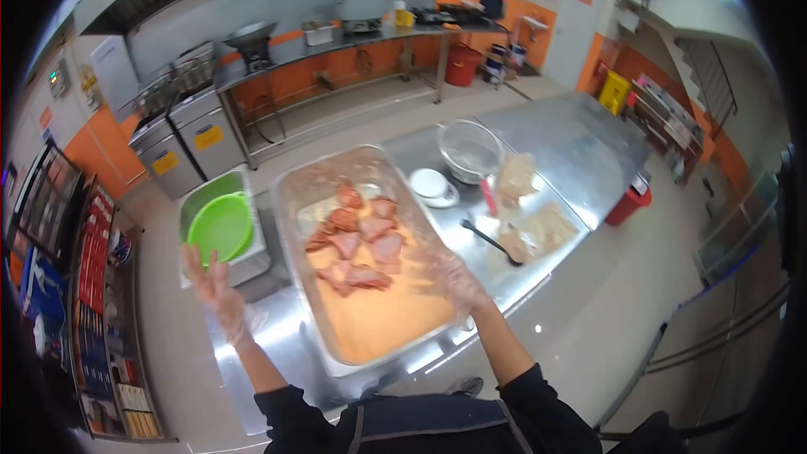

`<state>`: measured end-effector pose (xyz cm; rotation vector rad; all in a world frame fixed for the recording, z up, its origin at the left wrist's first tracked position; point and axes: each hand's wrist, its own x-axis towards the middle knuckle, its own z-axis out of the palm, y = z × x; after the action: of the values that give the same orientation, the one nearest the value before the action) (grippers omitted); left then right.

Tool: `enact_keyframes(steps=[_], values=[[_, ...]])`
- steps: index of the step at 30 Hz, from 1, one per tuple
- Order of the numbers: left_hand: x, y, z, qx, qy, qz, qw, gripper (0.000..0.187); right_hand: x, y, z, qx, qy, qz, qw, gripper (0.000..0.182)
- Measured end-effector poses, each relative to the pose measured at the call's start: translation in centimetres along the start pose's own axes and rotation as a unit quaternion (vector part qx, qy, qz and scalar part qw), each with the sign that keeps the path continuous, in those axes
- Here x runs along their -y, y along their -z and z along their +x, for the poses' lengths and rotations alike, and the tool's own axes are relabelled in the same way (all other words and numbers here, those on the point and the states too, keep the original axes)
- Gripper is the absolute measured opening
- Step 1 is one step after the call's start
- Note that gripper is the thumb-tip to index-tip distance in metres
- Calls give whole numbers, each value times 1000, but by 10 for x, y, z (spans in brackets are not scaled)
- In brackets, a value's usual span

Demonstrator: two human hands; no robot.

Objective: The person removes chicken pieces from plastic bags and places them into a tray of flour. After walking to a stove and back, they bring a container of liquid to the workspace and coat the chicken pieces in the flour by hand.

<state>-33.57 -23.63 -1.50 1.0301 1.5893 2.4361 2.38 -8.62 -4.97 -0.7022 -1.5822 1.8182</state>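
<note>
Orange powder [391, 319] is lying beneath right fingers [451, 269] too blurred to judge, risking spillage if they flick, while left fingers [196, 266] are hanging apart.

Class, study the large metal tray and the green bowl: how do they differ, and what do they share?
The metal tray is rectangular; the green bowl is round. The tray is silvery and larger; the bowl bright green and smaller. The tray holds meat pieces and orange powder; nothing shows inside the bowl. Both are open-topped.
</note>
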Motion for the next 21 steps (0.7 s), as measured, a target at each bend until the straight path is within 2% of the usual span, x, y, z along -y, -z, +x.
enact_keyframes(steps=[1, 2, 5, 8, 11, 12, 15, 16, 19, 20, 21], values=[[-36, -23, -29, -2, 19, -29, 999, 66, 19, 8, -32, -36, 9, 184, 982, 44], [-63, -47, -56, -3, 38, -61, 997, 68, 44, 26, -54, -37, -35, 239, 970, 54], [-74, -88, -125, -20, 57, -185, 981, 78, 57, 92, -124, 10, 105, 367, 924, 55], [-96, -169, -185, -50, 119, -233, 964, 84, 72, 168, -183, -27, 86, 458, 884, 56], [-96, -256, -234, -3, 137, -246, 960, 84, 69, 248, -232, -37, 130, 511, 849, 55], [-97, -285, -246, 20, 160, -233, 959, 83, 74, 266, -245, -135, 119, 510, 841, 48], [-71, -366, -275, 169, 152, -274, 934, 79, 34, 376, -273, -111, 174, 453, 867, 43], [-77, -408, -290, 146, 177, -285, 930, 78, 36, 400, -276, -236, 144, 477, 834, 37], [-59, -512, -334, 208, 207, -309, 905, 75, -26, 526, -319, -218, 167, 456, 846, 32], [-39, -544, -349, 265, 195, -337, 882, 71, -54, 561, -332, -394, 172, 116, 895, 29], [-20, -582, -368, 300, 212, -380, 849, 67, -86, 601, -348, -516, 145, -242, 809, 26]])
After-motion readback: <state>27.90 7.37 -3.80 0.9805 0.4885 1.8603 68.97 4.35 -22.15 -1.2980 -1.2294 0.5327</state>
